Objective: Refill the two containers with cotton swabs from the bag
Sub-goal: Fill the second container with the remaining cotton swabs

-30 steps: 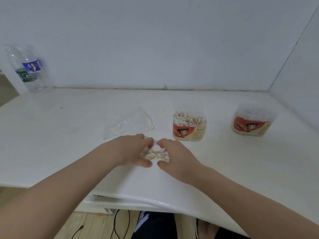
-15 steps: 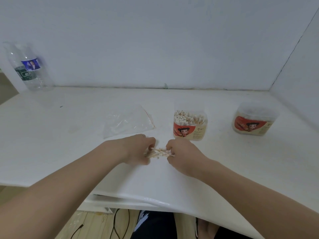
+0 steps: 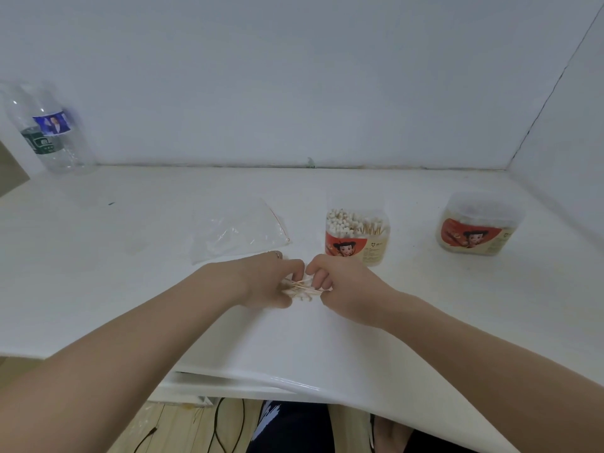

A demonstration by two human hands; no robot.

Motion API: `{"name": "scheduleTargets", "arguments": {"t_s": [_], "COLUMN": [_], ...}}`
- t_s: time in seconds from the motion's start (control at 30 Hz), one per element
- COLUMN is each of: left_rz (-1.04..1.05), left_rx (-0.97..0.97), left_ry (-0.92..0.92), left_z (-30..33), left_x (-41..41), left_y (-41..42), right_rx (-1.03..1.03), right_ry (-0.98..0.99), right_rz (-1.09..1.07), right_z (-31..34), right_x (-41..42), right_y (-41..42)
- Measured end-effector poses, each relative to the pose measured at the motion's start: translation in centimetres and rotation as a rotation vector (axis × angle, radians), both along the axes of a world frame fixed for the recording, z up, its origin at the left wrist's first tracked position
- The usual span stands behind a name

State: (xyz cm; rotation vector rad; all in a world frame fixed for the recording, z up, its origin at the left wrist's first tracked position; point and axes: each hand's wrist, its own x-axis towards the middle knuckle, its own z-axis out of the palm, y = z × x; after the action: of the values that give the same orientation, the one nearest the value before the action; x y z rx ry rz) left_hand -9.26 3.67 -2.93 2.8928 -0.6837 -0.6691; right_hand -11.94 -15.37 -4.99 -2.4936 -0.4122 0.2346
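Note:
A bundle of cotton swabs (image 3: 302, 291) lies between my two hands just above the white table (image 3: 130, 289). My left hand (image 3: 264, 279) grips its left end and my right hand (image 3: 340, 282) grips its right end, fingers curled round the sticks. Behind my right hand stands an open container (image 3: 358, 246) with a red label, packed with upright swabs. A second container (image 3: 478, 228) with a clear lid on stands at the far right. The clear plastic bag (image 3: 238, 232) lies flat behind my left hand and looks empty.
A clear water bottle (image 3: 49, 132) stands at the back left against the wall. The table meets white walls at the back and right. Its front edge runs close under my forearms, with cables and wooden floor below.
My hands have drawn closer together around the swab bundle, which is now more covered by my fingers. Containers and bag have not moved.

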Motion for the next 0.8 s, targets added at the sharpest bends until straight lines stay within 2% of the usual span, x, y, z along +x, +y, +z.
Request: {"name": "scheduleTargets", "arguments": {"t_s": [0.1,0.27,0.47,0.53,0.67,0.8], "left_rz": [0.0,-0.077,-0.21,-0.241,-0.393,-0.426], "left_rx": [-0.012,0.036,0.087,0.164,0.439,0.551], "left_ry": [0.005,-0.052,-0.137,-0.175,-0.32,-0.369], "left_z": [0.0,-0.1,-0.4,-0.3,-0.5,-0.8], "left_x": [0.2,0.3,-0.3,-0.7,-0.9,-0.7], "left_y": [0.1,-0.3,-0.3,-0.4,-1.1,-2.0], "right_rx": [-0.016,-0.163,-0.059,-0.002,0.132,0.22], "right_ry": [0.022,0.022,0.07,0.087,0.149,0.153], "right_rz": [-0.016,-0.023,-0.056,-0.067,-0.097,-0.147], "right_z": [0.1,0.3,0.0,0.0,-0.1,-0.3], "right_x": [-0.1,0.2,0.2,0.2,0.1,-0.2], "right_y": [0.0,0.3,0.0,-0.1,-0.4,-0.7]}}
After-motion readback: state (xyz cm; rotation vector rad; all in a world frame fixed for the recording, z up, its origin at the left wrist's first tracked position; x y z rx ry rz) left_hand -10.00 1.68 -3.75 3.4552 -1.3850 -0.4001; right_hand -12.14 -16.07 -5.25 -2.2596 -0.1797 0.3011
